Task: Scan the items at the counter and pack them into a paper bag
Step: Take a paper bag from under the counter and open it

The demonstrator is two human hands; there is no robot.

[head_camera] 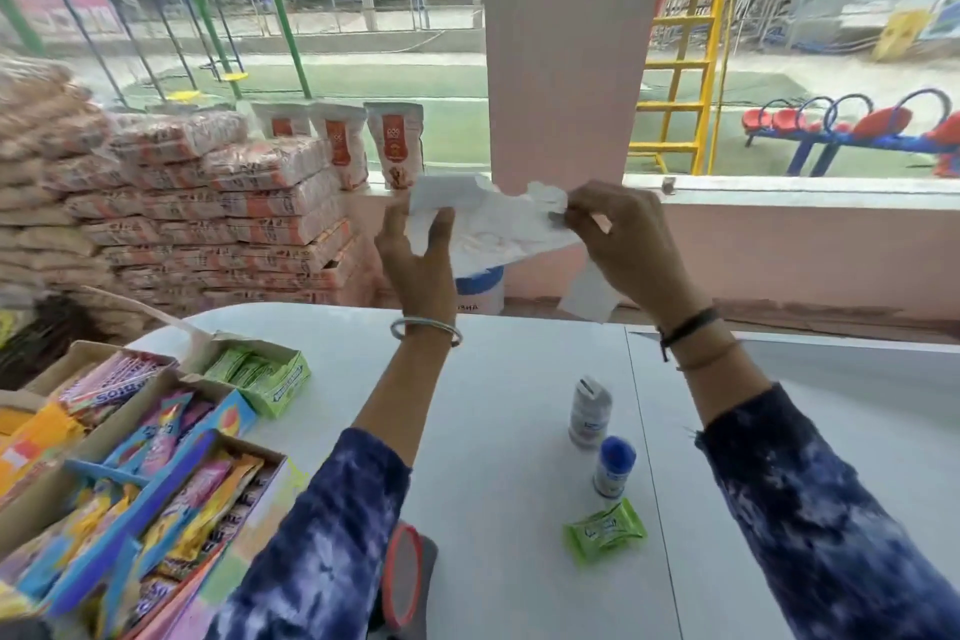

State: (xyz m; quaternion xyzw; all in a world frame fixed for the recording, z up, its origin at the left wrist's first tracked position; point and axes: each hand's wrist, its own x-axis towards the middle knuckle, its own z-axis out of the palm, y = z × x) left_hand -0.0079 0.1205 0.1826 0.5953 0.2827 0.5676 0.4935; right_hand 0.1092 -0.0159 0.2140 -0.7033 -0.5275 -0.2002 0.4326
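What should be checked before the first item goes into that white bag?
1. Bag held by both hands: ok, left hand and right hand each pinch an edge.
2. Bag mouth open wide enough: not ok, it looks flat and crumpled.
3. Bag intact: cannot tell, the top edge looks ragged.
4. Items within reach: ok, white bottle, blue-capped bottle and green packet sit on the table below the hands.
5. A hand free to pick up: not ok, both hold the bag.
6. Items already scanned: cannot tell.
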